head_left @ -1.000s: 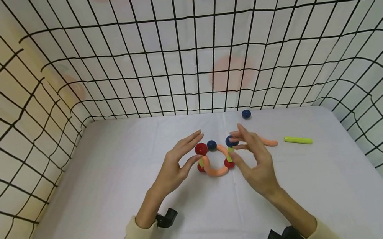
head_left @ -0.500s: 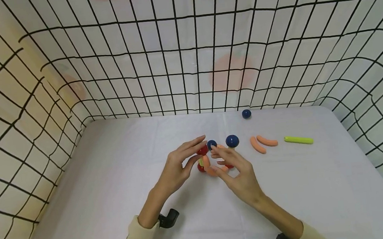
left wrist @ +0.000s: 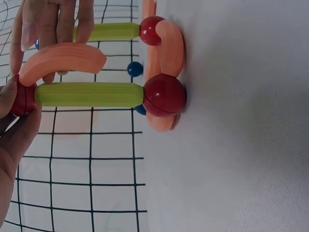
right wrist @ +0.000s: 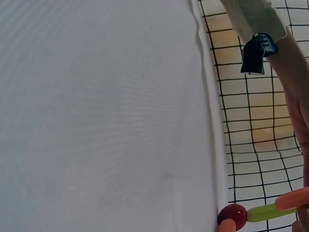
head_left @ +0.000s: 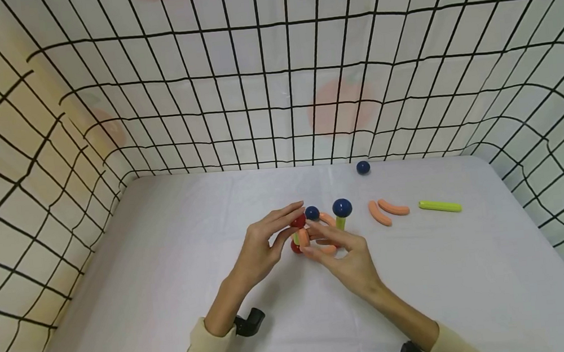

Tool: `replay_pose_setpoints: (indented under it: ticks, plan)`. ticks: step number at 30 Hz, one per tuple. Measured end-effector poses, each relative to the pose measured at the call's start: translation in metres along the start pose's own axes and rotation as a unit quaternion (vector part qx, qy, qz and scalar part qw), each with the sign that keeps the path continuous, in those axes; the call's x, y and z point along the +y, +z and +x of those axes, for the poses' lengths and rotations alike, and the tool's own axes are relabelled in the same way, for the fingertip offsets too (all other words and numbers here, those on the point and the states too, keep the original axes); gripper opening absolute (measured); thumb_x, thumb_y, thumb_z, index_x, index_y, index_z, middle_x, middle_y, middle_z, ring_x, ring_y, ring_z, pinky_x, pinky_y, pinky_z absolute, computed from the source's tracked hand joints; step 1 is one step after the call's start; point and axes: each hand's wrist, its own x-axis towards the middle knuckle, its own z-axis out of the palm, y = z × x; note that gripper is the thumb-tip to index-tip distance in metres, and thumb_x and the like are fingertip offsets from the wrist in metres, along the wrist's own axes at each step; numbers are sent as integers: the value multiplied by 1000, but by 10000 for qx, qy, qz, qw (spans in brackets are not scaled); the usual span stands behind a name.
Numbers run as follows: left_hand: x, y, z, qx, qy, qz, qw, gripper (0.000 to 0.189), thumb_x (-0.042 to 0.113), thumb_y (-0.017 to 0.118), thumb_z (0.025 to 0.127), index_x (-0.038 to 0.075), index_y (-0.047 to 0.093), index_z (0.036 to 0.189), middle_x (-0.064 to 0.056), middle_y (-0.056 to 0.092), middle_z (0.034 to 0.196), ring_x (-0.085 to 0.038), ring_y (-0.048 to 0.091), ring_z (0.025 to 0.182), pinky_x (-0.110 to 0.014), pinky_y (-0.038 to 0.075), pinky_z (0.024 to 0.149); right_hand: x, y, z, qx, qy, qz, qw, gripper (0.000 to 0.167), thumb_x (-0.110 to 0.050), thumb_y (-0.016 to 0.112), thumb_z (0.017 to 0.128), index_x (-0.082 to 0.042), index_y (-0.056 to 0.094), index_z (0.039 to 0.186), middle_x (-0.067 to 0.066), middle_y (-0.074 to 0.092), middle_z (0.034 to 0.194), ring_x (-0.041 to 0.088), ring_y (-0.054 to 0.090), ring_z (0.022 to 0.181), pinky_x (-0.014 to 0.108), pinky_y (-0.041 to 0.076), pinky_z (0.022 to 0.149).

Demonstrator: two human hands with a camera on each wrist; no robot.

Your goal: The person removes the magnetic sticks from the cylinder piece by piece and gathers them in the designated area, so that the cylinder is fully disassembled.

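Observation:
My left hand [head_left: 257, 240] pinches the upper red ball [left wrist: 23, 99] between thumb and fingers. Below that ball a straight green rod [left wrist: 89, 94] runs upright down to another red ball [left wrist: 164, 95] near the table. A curved orange rod [head_left: 304, 238] hangs from the upper ball beside the green one. Thumb and fingertips of my right hand [head_left: 348, 257] pinch this orange rod, its free end pointing down. Beside the hands, a second green rod [head_left: 340, 223] stands up with a blue ball [head_left: 342, 207] on top. More curved orange rods [left wrist: 171, 48] join the lower balls.
Two loose curved orange rods [head_left: 379, 213] and a straight green rod [head_left: 440, 206] lie to the right on the white table [head_left: 119, 282]. One blue ball [head_left: 363, 167] sits at the back edge. Black wire mesh [head_left: 294, 90] encloses the back and sides.
My right hand has left the blue-topped green rod and moved left to the curved orange rod at the left upright. My left hand has closed in on the upper red ball.

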Motion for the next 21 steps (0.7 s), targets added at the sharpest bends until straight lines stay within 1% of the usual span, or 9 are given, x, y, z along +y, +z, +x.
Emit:
replay_pose_setpoints:
  ticks: [2,6,8,9,13,18,21]
  plan:
    - [0,0,0,19,3,22,10000,43,-11,71,90,-4,67,133,-17,67,140,-28,69,125,-30,58,102,0,1,0,16,24,7,10000,58,-8,86,84,-16,68,138,5,79,116,12,75,105,30,59,83]
    - [-1,1,0,2,-26,9,10000,43,-8,71,91,-1,68,133,-16,67,139,-26,68,126,-28,58,102,1,5,-1,-31,18,124,9999,66,-6,84,85,-13,60,146,6,80,109,12,74,106,22,55,94]
    - [-1,2,0,3,-22,22,10000,43,-8,71,91,0,68,133,-15,68,139,-26,68,126,-28,58,101,2,5,-1,-56,-3,138,9999,70,-5,83,86,-11,56,150,6,80,108,12,74,106,19,53,101]
    - [-1,2,0,3,-18,33,10000,42,-8,71,91,0,68,133,-15,68,138,-26,68,126,-28,58,101,2,6,-2,-57,-31,108,9999,70,-4,83,86,-10,54,150,6,80,108,13,75,105,19,52,103]
    - [0,2,0,12,-18,72,10000,41,-8,71,91,-1,69,132,-15,69,137,-27,69,124,-27,58,100,1,6,-2,-23,-192,-55,9998,66,-3,81,88,-10,56,148,5,79,105,15,75,98,20,54,101]
    - [2,2,0,14,-41,109,9999,40,-8,71,92,-1,70,131,-15,69,137,-27,70,122,-27,58,100,-1,6,-3,-17,-182,-37,9998,55,-3,79,90,-12,59,141,6,75,109,19,76,92,20,55,97]
    - [2,2,0,10,-51,115,9999,39,-9,70,91,-2,70,130,-15,69,136,-27,70,122,-27,59,99,-2,3,-3,-94,-188,-63,9998,49,-1,77,91,-11,61,137,6,75,111,17,74,95,23,58,89]
